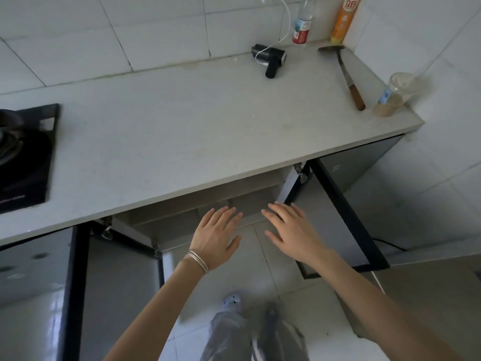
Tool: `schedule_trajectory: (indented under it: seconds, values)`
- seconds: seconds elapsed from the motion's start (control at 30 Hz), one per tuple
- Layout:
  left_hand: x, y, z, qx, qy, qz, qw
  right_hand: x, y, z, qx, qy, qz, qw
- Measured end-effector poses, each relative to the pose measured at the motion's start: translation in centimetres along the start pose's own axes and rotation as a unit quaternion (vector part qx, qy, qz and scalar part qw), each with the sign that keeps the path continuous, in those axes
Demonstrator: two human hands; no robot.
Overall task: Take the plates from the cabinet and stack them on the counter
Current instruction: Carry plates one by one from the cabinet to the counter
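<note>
Left hand (216,235): palm down, fingers straight and slightly spread, holding nothing. Thin silver bangles (199,261) circle its wrist.

Right hand (289,230): palm down just beside the left, apart from it, fingers straight and spread, holding nothing.

Grey under-counter cabinet (208,201): open, directly ahead of both sets of fingertips. The pale shelves inside are dim, and no plates can be made out from this angle. The black-framed left door (122,282) and black-framed right door (338,225) both stand swung outward, either side of the arms.

Pale grey stone counter (182,126): its front edge overhangs the cabinet, just above the hands.

Black gas hob (26,162): set into the counter at its left edge.

Black handheld appliance with white cable (270,58): lying near the back edge, right of centre.

Clear plastic bottle with red-and-white label (302,24) and tall orange canister (345,19): upright against the tiled wall at the back right corner.

Metal spatula with wooden handle (348,76): lying flat near the right edge.

Clear plastic cup with brownish contents (393,96): at the right edge, just beside the spatula's handle.
</note>
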State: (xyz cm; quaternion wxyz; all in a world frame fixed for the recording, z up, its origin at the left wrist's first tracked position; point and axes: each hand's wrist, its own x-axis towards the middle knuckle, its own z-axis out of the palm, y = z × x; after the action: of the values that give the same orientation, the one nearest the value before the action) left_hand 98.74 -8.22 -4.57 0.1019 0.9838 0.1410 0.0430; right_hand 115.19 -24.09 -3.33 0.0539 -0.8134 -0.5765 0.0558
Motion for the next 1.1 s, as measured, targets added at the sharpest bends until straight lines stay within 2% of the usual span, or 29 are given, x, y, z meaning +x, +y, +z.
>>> schedule_trajectory:
  seconds: [0.2,0.4,0.7,1.1]
  values:
    - [3.0,-0.5,4.4,0.001,-0.003,-0.065,0.998,4.0,3.4,3.9,0.022,-0.001,-0.012,1.0]
    - [6.7,-2.7,12.4,0.018,0.043,-0.087,0.995,8.3,7.2,11.8,0.046,0.03,-0.026,0.998]
    - [11.8,-11.3,27.5,0.072,0.113,-0.091,0.987,15.7,12.8,28.0,0.036,0.096,-0.036,0.994]
    - [19.5,-22.1,41.4,0.127,0.184,-0.086,0.971,27.2,18.5,41.3,0.036,0.182,-0.075,0.98]
